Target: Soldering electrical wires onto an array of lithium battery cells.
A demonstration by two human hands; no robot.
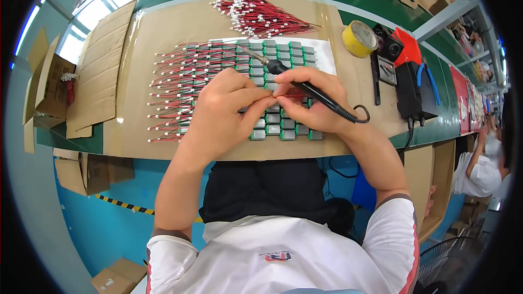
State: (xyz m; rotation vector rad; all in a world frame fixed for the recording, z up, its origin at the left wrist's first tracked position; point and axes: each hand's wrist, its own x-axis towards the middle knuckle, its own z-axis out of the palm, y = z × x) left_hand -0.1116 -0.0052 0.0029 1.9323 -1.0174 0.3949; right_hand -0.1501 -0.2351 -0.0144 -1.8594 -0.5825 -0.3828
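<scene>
My right hand (318, 98) holds a black-handled soldering iron (313, 88) across its palm. The iron's metal tip (250, 53) points up and left over the work. My left hand (231, 106) is closed in a pinch, its fingertips meeting those of the right. A short stretch of red wire (295, 96) shows between them; its ends are hidden by the fingers. Below and around both hands lie rows of small grey block-shaped parts with green edges (287, 124). Those on the left have red and black leads (173, 98) ending in white plugs.
A heap of red wires with white plugs (261, 15) lies at the back. To the right are a yellow tape roll (359, 39), a black box (414, 90) with a cord, and blue-handled pliers (429, 81). Cardboard sheets (103, 65) and an open carton (54, 84) stand left.
</scene>
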